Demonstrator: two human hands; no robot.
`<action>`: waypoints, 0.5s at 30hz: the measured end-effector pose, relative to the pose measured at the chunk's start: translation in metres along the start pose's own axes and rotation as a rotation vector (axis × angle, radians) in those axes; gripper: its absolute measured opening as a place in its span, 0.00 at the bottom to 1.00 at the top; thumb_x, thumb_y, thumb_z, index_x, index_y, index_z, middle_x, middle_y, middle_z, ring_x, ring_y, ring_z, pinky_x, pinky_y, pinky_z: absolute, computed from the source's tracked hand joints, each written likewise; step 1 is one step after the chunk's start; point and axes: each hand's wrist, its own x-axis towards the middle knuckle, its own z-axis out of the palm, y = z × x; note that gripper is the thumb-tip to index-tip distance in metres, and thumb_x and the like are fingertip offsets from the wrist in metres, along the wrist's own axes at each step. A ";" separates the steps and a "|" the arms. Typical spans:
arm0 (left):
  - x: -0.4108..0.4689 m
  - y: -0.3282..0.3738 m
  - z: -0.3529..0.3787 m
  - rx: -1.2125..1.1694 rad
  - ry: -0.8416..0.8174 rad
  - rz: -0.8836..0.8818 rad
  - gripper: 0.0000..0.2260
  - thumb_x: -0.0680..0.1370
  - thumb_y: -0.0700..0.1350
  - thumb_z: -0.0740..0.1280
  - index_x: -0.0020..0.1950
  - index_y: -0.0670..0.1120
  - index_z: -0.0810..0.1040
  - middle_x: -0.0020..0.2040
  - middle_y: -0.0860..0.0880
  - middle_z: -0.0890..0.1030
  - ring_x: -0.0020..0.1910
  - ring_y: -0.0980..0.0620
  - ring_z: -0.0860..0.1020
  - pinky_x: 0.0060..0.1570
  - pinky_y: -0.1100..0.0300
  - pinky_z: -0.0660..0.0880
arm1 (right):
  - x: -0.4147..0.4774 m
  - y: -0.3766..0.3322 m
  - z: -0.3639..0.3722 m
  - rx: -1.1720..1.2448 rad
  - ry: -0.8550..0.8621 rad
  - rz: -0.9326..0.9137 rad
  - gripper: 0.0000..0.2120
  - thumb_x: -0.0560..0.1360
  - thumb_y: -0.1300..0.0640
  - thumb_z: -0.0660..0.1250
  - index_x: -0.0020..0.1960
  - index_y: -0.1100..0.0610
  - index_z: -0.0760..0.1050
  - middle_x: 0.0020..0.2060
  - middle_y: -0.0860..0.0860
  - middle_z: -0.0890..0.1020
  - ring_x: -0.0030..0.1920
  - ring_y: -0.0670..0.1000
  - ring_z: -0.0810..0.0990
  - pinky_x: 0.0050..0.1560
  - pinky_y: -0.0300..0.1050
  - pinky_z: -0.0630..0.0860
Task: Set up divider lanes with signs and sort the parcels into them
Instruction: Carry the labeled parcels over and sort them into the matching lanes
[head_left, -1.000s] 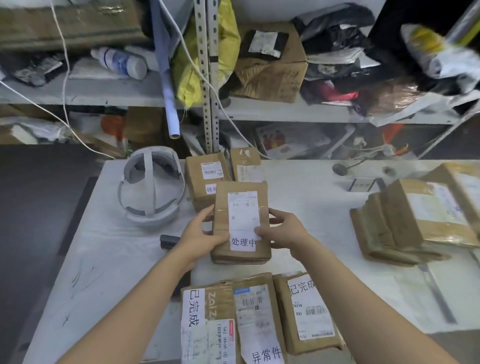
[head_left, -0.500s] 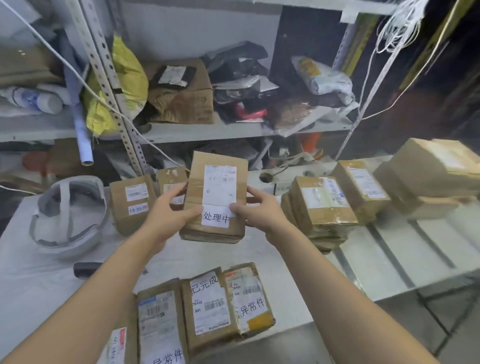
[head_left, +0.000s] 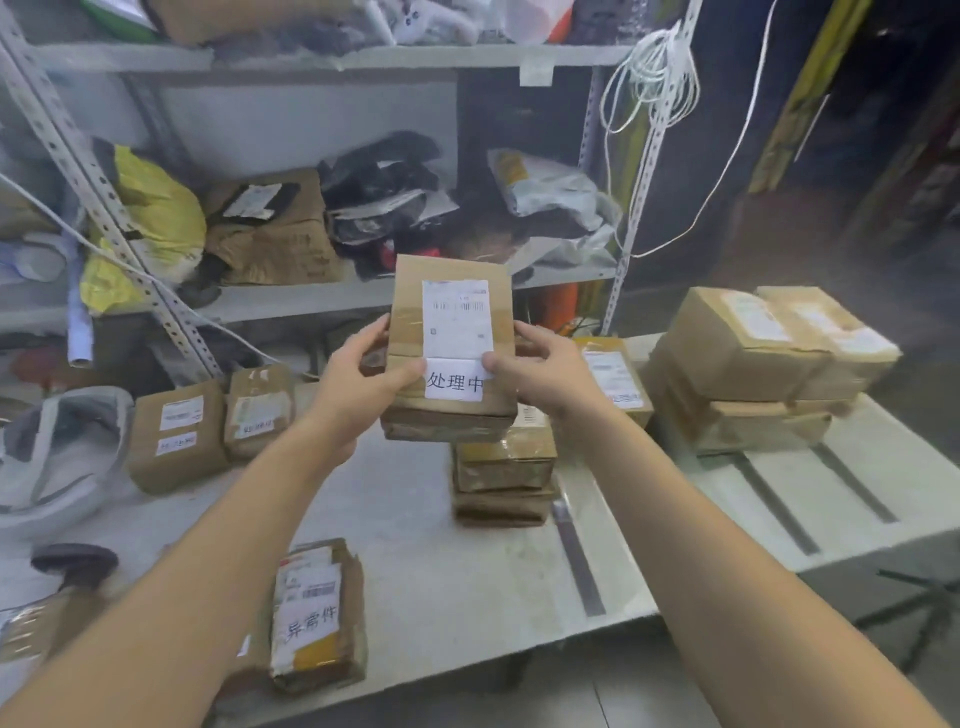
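Above the white desk (head_left: 415, 545), a brown cardboard parcel (head_left: 449, 353) is held up off the surface by both hands, tilted with its labelled face toward the camera. Its face carries a shipping label (head_left: 457, 319) and, below that, a white paper sign (head_left: 453, 383) printed 处理中. The left hand (head_left: 363, 379) has its grip closed on the parcel's left edge, thumb on the front face; the right hand (head_left: 540, 371) grips the right edge the same way, its thumb touching the sign. Just behind and below the held parcel, a stack of flat parcels (head_left: 504, 478) stands on the desk. Well to the right lies a pile of larger boxes (head_left: 758, 364). At the left, two small parcels (head_left: 208, 426) sit side by side near a white headset (head_left: 57, 457). Near the front edge lies a parcel marked 异常件 (head_left: 317, 613). A cluttered metal shelf (head_left: 311, 296) stands behind the desk.
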 end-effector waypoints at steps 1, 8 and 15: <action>0.003 0.005 0.014 0.004 -0.008 0.005 0.31 0.73 0.45 0.76 0.73 0.57 0.70 0.62 0.57 0.79 0.61 0.53 0.77 0.58 0.51 0.78 | 0.004 0.002 -0.015 -0.011 0.021 -0.010 0.37 0.67 0.51 0.78 0.74 0.50 0.70 0.59 0.48 0.81 0.57 0.51 0.82 0.59 0.55 0.80; 0.036 0.021 0.115 -0.056 -0.100 -0.007 0.28 0.74 0.43 0.75 0.71 0.57 0.72 0.59 0.60 0.78 0.59 0.56 0.78 0.53 0.58 0.79 | 0.041 0.013 -0.110 -0.029 0.080 0.009 0.30 0.73 0.51 0.76 0.73 0.51 0.71 0.60 0.47 0.81 0.57 0.49 0.82 0.59 0.49 0.80; 0.093 0.003 0.200 -0.123 -0.233 -0.103 0.26 0.73 0.41 0.75 0.70 0.54 0.74 0.59 0.57 0.79 0.54 0.59 0.80 0.47 0.62 0.80 | 0.084 0.032 -0.170 -0.129 0.182 0.144 0.28 0.73 0.48 0.76 0.71 0.49 0.73 0.55 0.43 0.82 0.48 0.42 0.81 0.43 0.38 0.78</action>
